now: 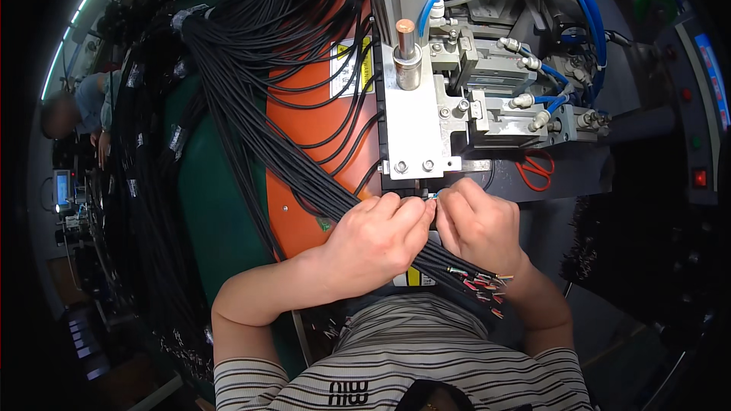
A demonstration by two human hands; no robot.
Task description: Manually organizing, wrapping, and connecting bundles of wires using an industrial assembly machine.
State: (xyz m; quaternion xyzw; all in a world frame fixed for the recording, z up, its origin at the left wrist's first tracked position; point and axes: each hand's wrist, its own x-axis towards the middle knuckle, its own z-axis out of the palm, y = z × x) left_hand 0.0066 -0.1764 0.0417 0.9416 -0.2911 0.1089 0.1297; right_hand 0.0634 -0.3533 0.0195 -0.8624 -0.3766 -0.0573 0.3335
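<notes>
Now, left hand (378, 242): our grip pinches narrow, contents hidden
Right hand (478, 221): likewise
Black cables (304, 169): passing beneath our left hand

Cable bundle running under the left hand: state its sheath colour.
The cable bundle is black, best seen in the head view.

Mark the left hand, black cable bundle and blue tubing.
Left hand (379, 237): head view, back of hand.
Black cable bundle (256, 123): head view, middle stretch.
Blue tubing (600, 29): head view, right of its arc.

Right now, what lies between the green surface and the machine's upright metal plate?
In the head view, an orange panel lies between the green surface and the metal plate, with black cables crossing over it.
</notes>
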